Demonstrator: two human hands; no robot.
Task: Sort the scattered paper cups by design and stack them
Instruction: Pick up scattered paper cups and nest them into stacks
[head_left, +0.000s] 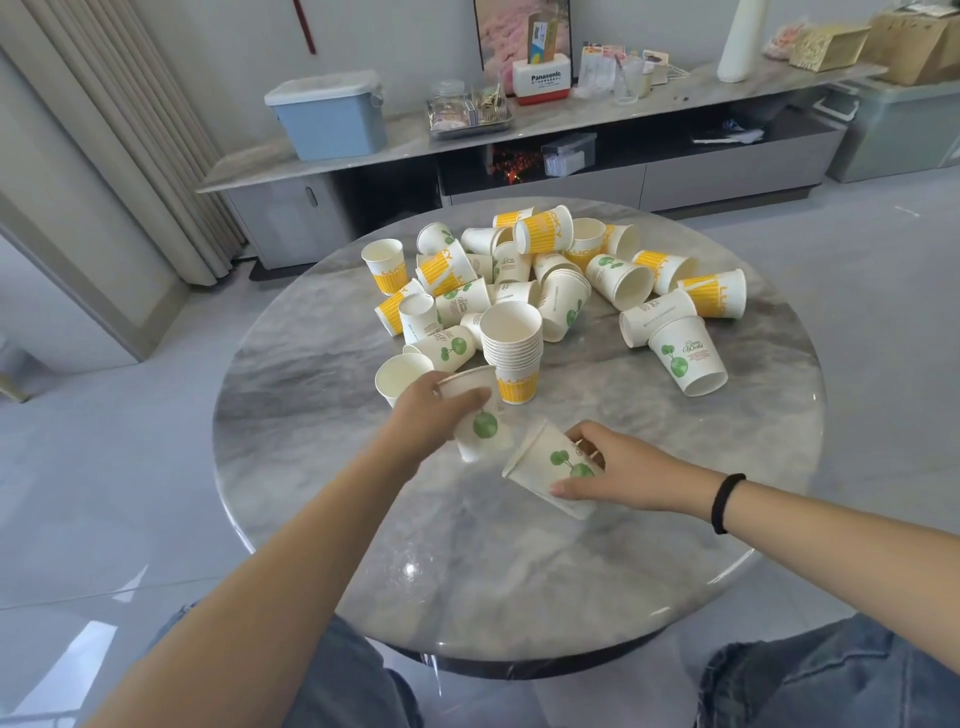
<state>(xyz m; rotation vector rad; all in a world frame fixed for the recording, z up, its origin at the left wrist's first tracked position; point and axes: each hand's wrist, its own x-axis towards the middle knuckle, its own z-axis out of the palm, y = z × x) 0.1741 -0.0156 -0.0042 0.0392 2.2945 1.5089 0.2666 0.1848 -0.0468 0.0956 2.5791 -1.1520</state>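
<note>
Two designs of paper cup lie scattered on the round marble table (519, 571): white with green trees, and yellow-striped. My left hand (431, 415) grips an upright green-tree cup (483, 431) near the table's middle. Just to its right, my right hand (618, 473) holds a second green-tree cup (545, 467), tilted with its mouth toward the upper left. Behind my left hand stands an upright stack of yellow-striped cups (511, 353). Several loose cups of both designs (561, 270) are piled across the far half of the table, most lying on their sides.
One green-tree cup (688, 356) stands upside down at the right of the pile. A single white cup (402, 374) lies beside my left hand. A long low cabinet (519, 156) with a blue box (332, 114) stands beyond the table. My knees show below the table's near edge.
</note>
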